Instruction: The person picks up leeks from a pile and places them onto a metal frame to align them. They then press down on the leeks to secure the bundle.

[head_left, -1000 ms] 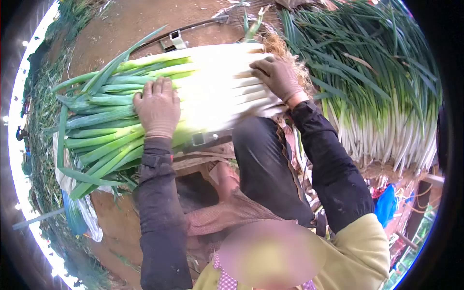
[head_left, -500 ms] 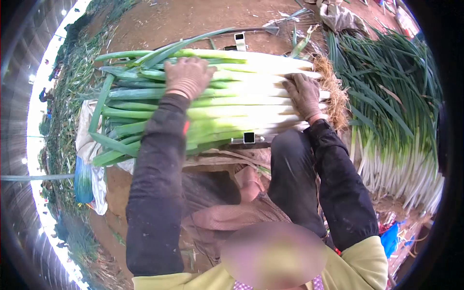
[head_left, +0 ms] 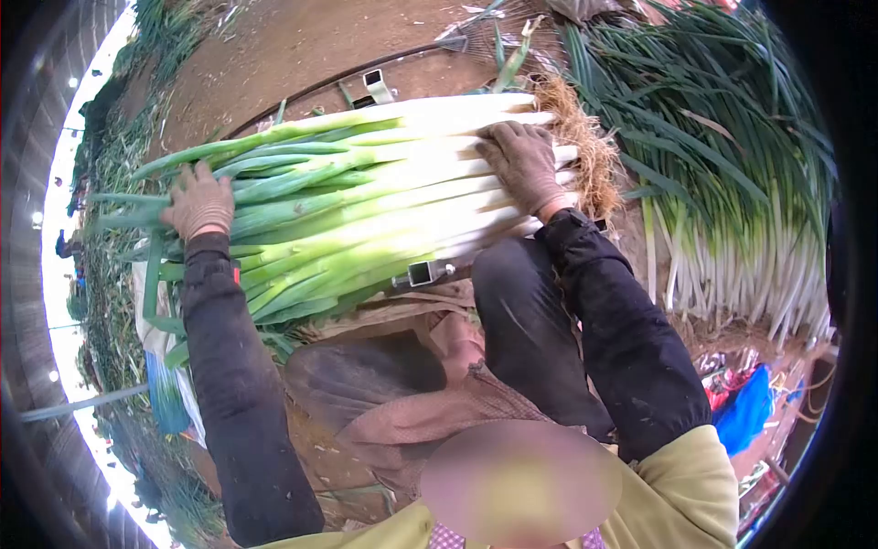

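Observation:
A wide pile of thick green onions (head_left: 393, 183) lies crosswise before me, white stalks and roots (head_left: 585, 151) to the right, green leaves to the left. My left hand (head_left: 201, 199), in a tan glove, is among the leaves at the left end, its fingers bent over them; some leaves beside its thumb are blurred. What lies under its palm is hidden. On the white stalks close to the roots rests my right hand (head_left: 524, 163), also gloved, fingers stretched out and pressing from above.
Square metal tube ends (head_left: 373, 84) stick out behind and in front of the pile. A large heap of thinner green onions (head_left: 732, 183) lies on the right. A blue plastic bag (head_left: 745, 412) is at lower right. Loose leaves (head_left: 119, 320) cover the ground at left.
My left hand has slid left along the leaves, from mid-pile to near their tips. My right hand still rests on the stalks near the roots. The view has shifted and tilted.

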A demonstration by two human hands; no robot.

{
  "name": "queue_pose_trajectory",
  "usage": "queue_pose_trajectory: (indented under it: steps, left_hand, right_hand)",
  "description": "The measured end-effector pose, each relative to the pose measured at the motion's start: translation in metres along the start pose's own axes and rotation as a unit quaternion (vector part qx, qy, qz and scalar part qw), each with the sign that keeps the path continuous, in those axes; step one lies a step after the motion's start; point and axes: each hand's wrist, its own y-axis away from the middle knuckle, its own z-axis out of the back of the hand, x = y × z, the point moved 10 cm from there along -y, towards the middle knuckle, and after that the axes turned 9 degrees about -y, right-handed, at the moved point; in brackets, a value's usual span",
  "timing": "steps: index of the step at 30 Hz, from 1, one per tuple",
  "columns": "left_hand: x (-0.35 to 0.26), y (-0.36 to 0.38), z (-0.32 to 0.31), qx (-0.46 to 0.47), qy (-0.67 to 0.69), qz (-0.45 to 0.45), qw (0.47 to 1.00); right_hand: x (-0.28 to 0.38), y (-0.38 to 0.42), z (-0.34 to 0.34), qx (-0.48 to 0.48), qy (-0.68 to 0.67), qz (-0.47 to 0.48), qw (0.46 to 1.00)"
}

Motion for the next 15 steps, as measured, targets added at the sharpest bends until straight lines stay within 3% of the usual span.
queue_pose_trajectory:
  steps: [2, 3, 5, 8, 9, 12, 15]
  left_hand:
    - [-0.040, 0.014, 0.040, -0.118, 0.060, -0.105, 0.986]
    - [-0.070, 0.023, 0.056, -0.084, 0.120, -0.160, 0.976]
    - [-0.125, 0.065, 0.095, -0.212, 0.202, -0.235, 0.927]
    - [-0.177, 0.101, 0.103, -0.207, 0.192, -0.236, 0.930]
    - [-0.178, 0.106, 0.109, -0.204, 0.182, -0.233, 0.933]
    - [-0.182, 0.101, 0.103, -0.068, 0.150, -0.271, 0.948]
    - [-0.177, 0.105, 0.115, -0.081, 0.144, -0.293, 0.942]
  right_hand:
    - [-0.003, 0.003, -0.002, 0.005, -0.003, -0.001, 1.000]
    - [-0.004, 0.003, -0.003, 0.007, -0.006, -0.003, 1.000]
    - [-0.005, 0.002, -0.005, 0.009, -0.006, -0.001, 1.000]
    - [-0.005, 0.002, -0.003, 0.013, -0.001, -0.007, 1.000]
    - [-0.003, 0.002, -0.003, 0.015, -0.009, -0.009, 1.000]
    - [-0.008, 0.005, 0.000, 0.014, -0.035, -0.017, 0.999]
    - [-0.008, 0.004, 0.002, 0.012, -0.068, -0.009, 0.998]
